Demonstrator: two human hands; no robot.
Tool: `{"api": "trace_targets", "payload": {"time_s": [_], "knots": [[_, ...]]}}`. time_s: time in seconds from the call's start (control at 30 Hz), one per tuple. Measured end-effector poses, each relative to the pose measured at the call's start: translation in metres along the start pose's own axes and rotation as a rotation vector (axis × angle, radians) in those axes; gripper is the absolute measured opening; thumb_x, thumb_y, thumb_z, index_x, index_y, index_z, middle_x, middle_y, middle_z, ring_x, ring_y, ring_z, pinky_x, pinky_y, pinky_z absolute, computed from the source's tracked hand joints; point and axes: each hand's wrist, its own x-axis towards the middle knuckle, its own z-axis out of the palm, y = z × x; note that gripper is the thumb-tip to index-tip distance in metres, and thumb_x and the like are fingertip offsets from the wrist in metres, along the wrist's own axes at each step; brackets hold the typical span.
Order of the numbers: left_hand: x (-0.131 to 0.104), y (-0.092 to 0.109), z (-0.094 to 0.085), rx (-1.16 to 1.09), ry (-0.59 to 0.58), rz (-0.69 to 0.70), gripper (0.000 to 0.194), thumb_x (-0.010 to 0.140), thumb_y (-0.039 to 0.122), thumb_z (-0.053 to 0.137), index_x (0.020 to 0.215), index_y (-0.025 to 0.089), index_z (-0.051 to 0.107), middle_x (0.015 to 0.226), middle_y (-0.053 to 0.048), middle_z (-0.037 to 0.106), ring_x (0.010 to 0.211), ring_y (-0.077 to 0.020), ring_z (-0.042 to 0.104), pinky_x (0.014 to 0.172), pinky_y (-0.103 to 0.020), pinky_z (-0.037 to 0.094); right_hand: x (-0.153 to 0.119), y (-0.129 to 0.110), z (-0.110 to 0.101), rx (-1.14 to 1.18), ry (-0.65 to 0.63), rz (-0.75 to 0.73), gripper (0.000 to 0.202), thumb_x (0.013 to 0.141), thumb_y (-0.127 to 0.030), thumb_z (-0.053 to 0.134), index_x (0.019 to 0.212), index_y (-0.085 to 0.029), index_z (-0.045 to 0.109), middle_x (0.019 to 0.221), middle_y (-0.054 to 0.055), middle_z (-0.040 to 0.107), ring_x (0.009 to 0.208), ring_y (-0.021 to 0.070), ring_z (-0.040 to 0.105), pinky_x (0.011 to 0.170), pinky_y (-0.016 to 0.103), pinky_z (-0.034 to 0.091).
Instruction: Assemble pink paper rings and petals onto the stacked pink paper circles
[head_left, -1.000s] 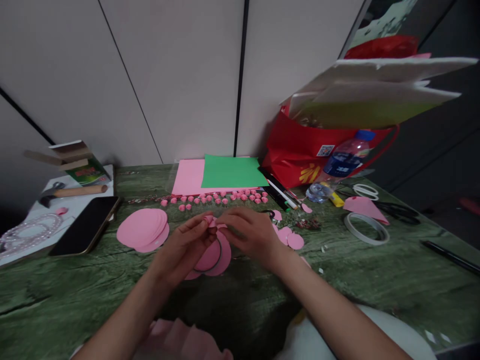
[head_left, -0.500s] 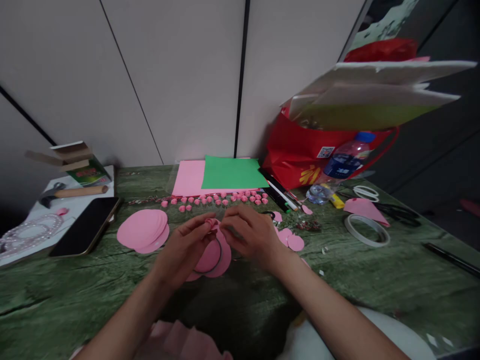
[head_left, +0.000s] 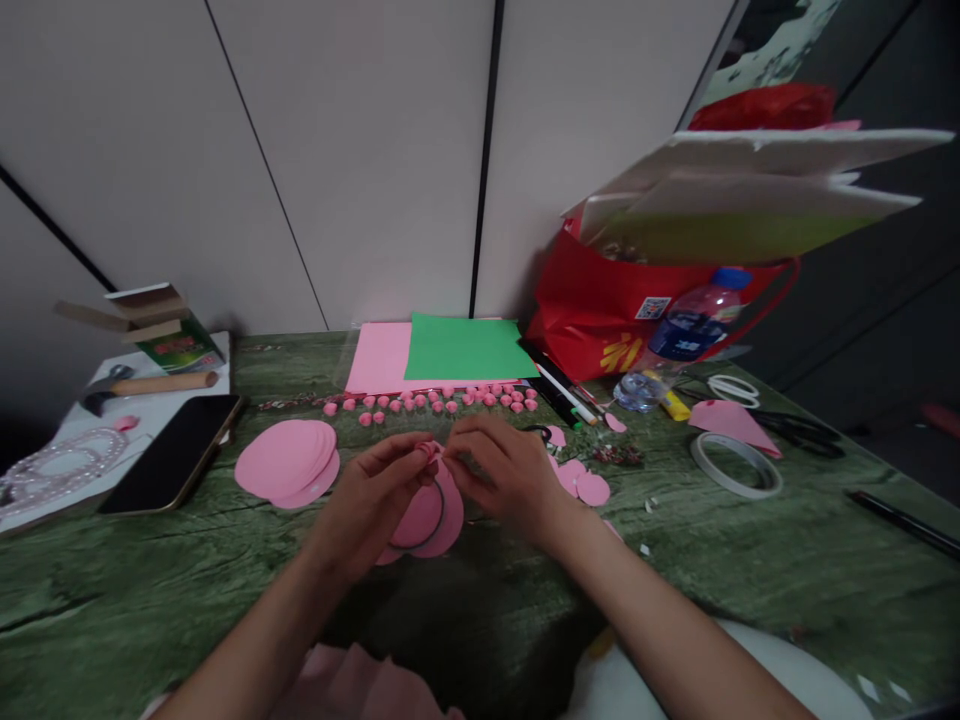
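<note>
Between thumb and fingers, my left hand [head_left: 379, 490] pinches a small rolled pink paper rose [head_left: 429, 450]. My right hand [head_left: 502, 470] is closed right beside it, thumb and fingertips pinched at the rose's right edge; the exact grip is partly hidden. Below both hands lie pink paper circles [head_left: 448, 535] with a thin dark ring [head_left: 437, 525] on them. A row of finished-looking small pink paper roses [head_left: 437, 402] runs across the table behind my hands. To the left is a stack of pink paper discs [head_left: 281, 458].
Green and pink sheets [head_left: 469, 348] lie at the back. On the left are a phone [head_left: 176, 455], a hammer [head_left: 157, 384] and bead strings [head_left: 64, 465]. On the right stand a red bag [head_left: 577, 300] and a water bottle [head_left: 686, 335], with a tape roll [head_left: 735, 465] in front.
My right fingertips have shifted slightly at the edge of the paper rose. My left hand keeps its pinch, and the camera view has moved a little.
</note>
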Motion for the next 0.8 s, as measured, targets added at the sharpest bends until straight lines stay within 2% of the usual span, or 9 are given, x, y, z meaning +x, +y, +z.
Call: {"api": "trace_targets", "payload": {"time_s": [0.33,0.53,0.63,0.7,0.8], "knots": [[-0.003,0.0,0.003,0.15,0.017,0.013,0.017,0.058,0.013,0.072,0.075,0.012,0.069,0.068,-0.004,0.066,0.064,-0.0107,0.056,0.064,-0.023,0.044,-0.001,0.002,0.001,0.071,-0.031,0.048,0.014,0.086,-0.021,0.045,0.083,-0.016,0.058,0.085,0.007,0.062,0.077,0.0141,0.058,0.065,0.026,0.047],[-0.003,-0.001,0.005,0.326,0.076,0.105,0.016,0.059,0.017,0.072,0.075,0.013,0.069,0.064,-0.002,0.065,0.061,-0.0104,0.055,0.062,-0.022,0.043,-0.006,0.003,0.006,0.223,0.048,0.157,0.008,0.082,-0.021,0.052,0.083,-0.017,0.059,0.081,0.004,0.061,0.075,0.0131,0.057,0.064,0.024,0.047],[-0.002,-0.002,0.002,0.359,0.105,0.144,0.017,0.058,0.017,0.072,0.074,0.014,0.068,0.066,-0.002,0.066,0.062,-0.011,0.056,0.062,-0.022,0.044,-0.004,0.003,0.009,0.201,-0.007,0.147,0.012,0.083,-0.019,0.05,0.086,-0.018,0.062,0.089,0.006,0.059,0.079,0.014,0.057,0.066,0.026,0.048],[-0.001,-0.003,-0.001,0.364,0.127,0.168,0.017,0.059,0.018,0.072,0.075,0.014,0.068,0.068,-0.002,0.067,0.063,-0.0116,0.057,0.064,-0.023,0.044,-0.001,-0.001,0.009,0.167,-0.044,0.142,0.017,0.084,-0.018,0.047,0.092,-0.019,0.062,0.091,0.007,0.058,0.08,0.0147,0.057,0.065,0.027,0.048],[0.0,-0.003,-0.002,0.364,0.172,0.174,0.018,0.061,0.02,0.071,0.077,0.014,0.068,0.069,-0.002,0.066,0.064,-0.0121,0.057,0.064,-0.023,0.044,0.005,-0.016,-0.004,0.236,-0.017,0.163,0.021,0.085,-0.015,0.045,0.095,-0.021,0.062,0.09,0.006,0.059,0.082,0.0144,0.057,0.066,0.028,0.05]]}}
